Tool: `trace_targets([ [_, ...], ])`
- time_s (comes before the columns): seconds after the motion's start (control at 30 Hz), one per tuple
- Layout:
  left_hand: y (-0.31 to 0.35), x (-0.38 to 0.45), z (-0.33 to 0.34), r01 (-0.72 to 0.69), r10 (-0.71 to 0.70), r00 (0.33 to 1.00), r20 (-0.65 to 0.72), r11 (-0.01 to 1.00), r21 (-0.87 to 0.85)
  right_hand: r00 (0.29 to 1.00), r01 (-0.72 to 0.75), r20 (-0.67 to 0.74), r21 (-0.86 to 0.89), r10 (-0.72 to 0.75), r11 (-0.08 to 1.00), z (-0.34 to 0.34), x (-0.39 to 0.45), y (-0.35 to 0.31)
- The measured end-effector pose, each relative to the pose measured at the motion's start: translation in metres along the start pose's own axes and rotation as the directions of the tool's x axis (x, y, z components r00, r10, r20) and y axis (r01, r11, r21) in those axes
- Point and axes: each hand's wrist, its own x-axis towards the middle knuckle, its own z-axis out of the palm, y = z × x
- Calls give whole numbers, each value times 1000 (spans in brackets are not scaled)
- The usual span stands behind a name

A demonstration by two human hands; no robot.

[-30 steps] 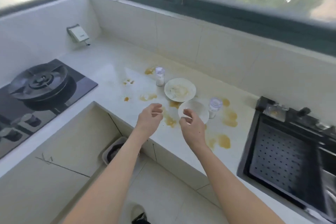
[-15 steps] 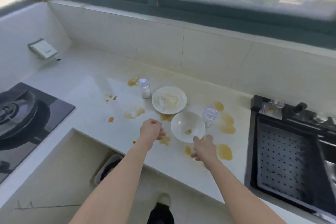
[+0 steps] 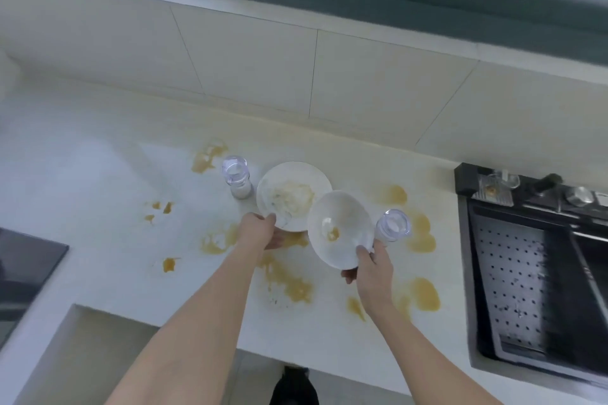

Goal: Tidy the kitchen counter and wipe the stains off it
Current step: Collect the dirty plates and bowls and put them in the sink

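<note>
the whole view is smeared by motion, so edges are soft and no writing or label can be read anywhere. the counter [image 3: 98, 181] runs off the left edge, blotched with brown stains [image 3: 289, 283] that spread under and around both hands. far right of the right hand, the black sink [image 3: 526, 273] is cut by the frame edge, and the small things on its back ledge are too blurred to name. far left of the left hand, only a dark corner of the stove [image 3: 26, 260] shows. the left hand [image 3: 261, 232] grips the near rim of a plate [image 3: 293, 196] with pale residue; its fingers go under the rim, hidden. the right hand [image 3: 370, 268] pinches the near rim of a tilted bowl [image 3: 340, 228], which overlaps the plate. one clear jar [image 3: 393, 225] stands just beyond the right hand, another jar [image 3: 237, 176] beyond the left.
</note>
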Motion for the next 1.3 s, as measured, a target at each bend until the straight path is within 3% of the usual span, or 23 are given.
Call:
trace_targets([
  [0.3, 1, 24, 4, 7, -5, 1000, -23, 994, 110, 999, -34, 4, 183, 34, 983, 38, 26, -46],
  [0.53, 21, 4, 6, -67, 70, 997, 14, 982, -178, 1000, -18, -16, 198, 22, 980, 38, 26, -65],
  [0.73, 45, -36, 1, -229, 243, 969, 49, 953, -200, 996, 88, -39, 236, -81, 968, 18, 12, -92],
  [1.0, 96, -131, 41, -435, 434, 870, 235, 899, -53, 961, 262, -153, 251, -229, 932, -69, -24, -120],
  [1.3, 39, -264, 172, -483, 424, 778, 463, 875, 10, 904, 285, -377, 179, -202, 942, -247, -84, -67],
])
